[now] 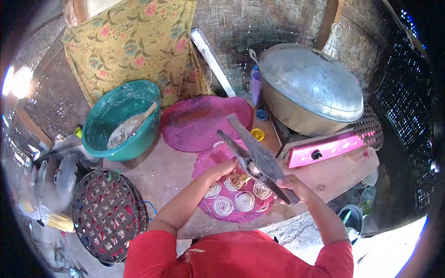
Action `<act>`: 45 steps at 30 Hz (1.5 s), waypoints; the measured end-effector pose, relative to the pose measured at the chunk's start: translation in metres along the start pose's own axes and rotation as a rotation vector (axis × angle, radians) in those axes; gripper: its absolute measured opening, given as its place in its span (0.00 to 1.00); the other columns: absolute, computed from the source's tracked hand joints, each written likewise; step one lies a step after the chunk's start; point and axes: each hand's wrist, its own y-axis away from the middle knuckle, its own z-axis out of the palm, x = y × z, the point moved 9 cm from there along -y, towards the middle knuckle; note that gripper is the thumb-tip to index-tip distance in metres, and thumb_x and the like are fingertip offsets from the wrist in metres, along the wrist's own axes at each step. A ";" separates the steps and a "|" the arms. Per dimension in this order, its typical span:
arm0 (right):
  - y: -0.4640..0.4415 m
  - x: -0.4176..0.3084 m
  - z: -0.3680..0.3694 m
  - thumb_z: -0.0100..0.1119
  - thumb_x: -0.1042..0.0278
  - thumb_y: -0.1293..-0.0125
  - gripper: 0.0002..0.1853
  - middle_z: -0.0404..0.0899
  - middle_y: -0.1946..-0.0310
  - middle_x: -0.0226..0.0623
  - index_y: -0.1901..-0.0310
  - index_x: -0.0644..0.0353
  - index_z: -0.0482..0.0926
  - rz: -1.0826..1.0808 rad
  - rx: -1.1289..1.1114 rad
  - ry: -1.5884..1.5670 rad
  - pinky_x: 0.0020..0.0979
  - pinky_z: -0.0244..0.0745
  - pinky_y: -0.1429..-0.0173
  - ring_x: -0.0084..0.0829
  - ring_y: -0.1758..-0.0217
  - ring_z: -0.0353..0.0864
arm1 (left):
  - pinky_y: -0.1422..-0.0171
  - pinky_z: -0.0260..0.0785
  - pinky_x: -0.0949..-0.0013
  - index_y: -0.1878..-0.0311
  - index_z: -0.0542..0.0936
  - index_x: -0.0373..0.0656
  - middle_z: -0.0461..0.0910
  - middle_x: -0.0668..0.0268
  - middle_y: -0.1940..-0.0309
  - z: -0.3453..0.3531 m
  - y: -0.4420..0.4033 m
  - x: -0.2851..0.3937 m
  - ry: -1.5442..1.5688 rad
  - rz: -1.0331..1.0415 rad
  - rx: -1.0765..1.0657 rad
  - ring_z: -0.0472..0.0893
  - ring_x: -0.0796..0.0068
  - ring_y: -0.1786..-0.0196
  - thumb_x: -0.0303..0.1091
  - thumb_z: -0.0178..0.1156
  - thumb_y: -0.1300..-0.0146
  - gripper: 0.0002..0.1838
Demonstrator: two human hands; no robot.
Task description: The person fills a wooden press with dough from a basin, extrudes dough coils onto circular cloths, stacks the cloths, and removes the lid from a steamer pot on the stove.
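Note:
My right hand (296,187) is closed around the lower end of a dark wooden lever press (257,155), whose two long boards spread slightly apart toward the top. A pale lump of dough (253,168) shows between the boards. Left of the press, my left hand (225,169) has its fingers curled in; whatever they hold is hidden. Below both hands, several coiled nests of pale noodle strands (244,201) lie on a round pink mat (218,162). Some yellowish strands (244,178) are just under the press.
A green basin (121,153) with dough and a wooden stick stands at left. Beyond lies another pink mat (204,125). A large lidded pot (306,92) sits on a pink-fronted stove (324,149) at right. Stacked woven trays (109,215) are at lower left, and a yellow lid (257,134) lies behind the press.

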 end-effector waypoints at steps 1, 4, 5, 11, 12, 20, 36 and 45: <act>-0.002 0.002 -0.001 0.59 0.46 0.38 0.23 0.77 0.79 0.33 0.66 0.64 0.79 -0.005 -0.002 -0.013 0.26 0.74 0.76 0.23 0.80 0.76 | 0.51 0.69 0.70 0.52 0.74 0.43 0.79 0.67 0.57 0.004 0.004 0.003 -0.011 -0.009 -0.002 0.76 0.77 0.51 0.56 0.44 0.31 0.24; -0.006 -0.007 0.006 0.61 0.46 0.39 0.21 0.76 0.78 0.30 0.66 0.61 0.79 -0.058 -0.018 0.045 0.25 0.70 0.77 0.21 0.80 0.74 | 0.47 0.69 0.67 0.37 0.65 0.46 0.78 0.62 0.54 0.021 0.008 0.000 0.153 -0.082 -0.125 0.77 0.72 0.55 0.41 0.40 0.28 0.20; -0.008 -0.006 0.005 0.61 0.46 0.39 0.21 0.76 0.78 0.30 0.66 0.61 0.79 -0.067 -0.016 0.042 0.25 0.70 0.77 0.21 0.80 0.74 | 0.47 0.69 0.67 0.37 0.65 0.46 0.78 0.62 0.54 0.016 -0.002 -0.010 0.144 -0.081 -0.126 0.77 0.72 0.55 0.41 0.40 0.28 0.20; -0.024 0.001 -0.007 0.62 0.49 0.39 0.19 0.75 0.78 0.25 0.69 0.59 0.79 -0.113 0.063 0.151 0.23 0.65 0.75 0.18 0.79 0.71 | 0.41 0.65 0.66 0.42 0.72 0.45 0.78 0.64 0.53 0.021 0.004 0.005 -0.019 -0.079 -0.105 0.77 0.71 0.53 0.52 0.32 0.27 0.27; -0.025 -0.001 -0.010 0.62 0.49 0.39 0.18 0.75 0.79 0.25 0.70 0.59 0.79 -0.154 0.100 0.155 0.23 0.65 0.75 0.17 0.79 0.71 | 0.46 0.69 0.67 0.46 0.74 0.42 0.80 0.63 0.57 0.019 0.002 0.009 0.004 -0.027 -0.098 0.78 0.72 0.55 0.54 0.34 0.27 0.28; -0.015 -0.005 -0.019 0.63 0.52 0.39 0.17 0.75 0.78 0.26 0.71 0.59 0.78 -0.169 0.126 0.146 0.24 0.65 0.74 0.18 0.78 0.72 | 0.31 0.55 0.58 0.39 0.74 0.45 0.76 0.60 0.44 -0.017 0.020 -0.009 -0.496 0.152 0.234 0.70 0.60 0.41 0.58 0.29 0.28 0.33; 0.024 -0.053 0.013 0.32 0.23 0.38 0.47 0.77 0.70 0.41 0.48 0.69 0.72 0.151 -0.325 0.010 0.29 0.72 0.64 0.28 0.69 0.76 | 0.38 0.65 0.57 0.46 0.72 0.37 0.77 0.56 0.52 -0.040 0.069 0.271 1.195 0.858 -0.441 0.76 0.58 0.51 0.76 0.34 0.41 0.46; -0.023 -0.006 -0.030 0.35 0.25 0.37 0.41 0.73 0.74 0.32 0.48 0.60 0.73 0.320 -0.144 0.004 0.24 0.64 0.71 0.24 0.75 0.70 | 0.30 0.58 0.53 0.34 0.64 0.43 0.67 0.55 0.37 -0.066 -0.025 0.139 1.645 0.788 0.186 0.70 0.56 0.38 0.74 0.35 0.40 0.45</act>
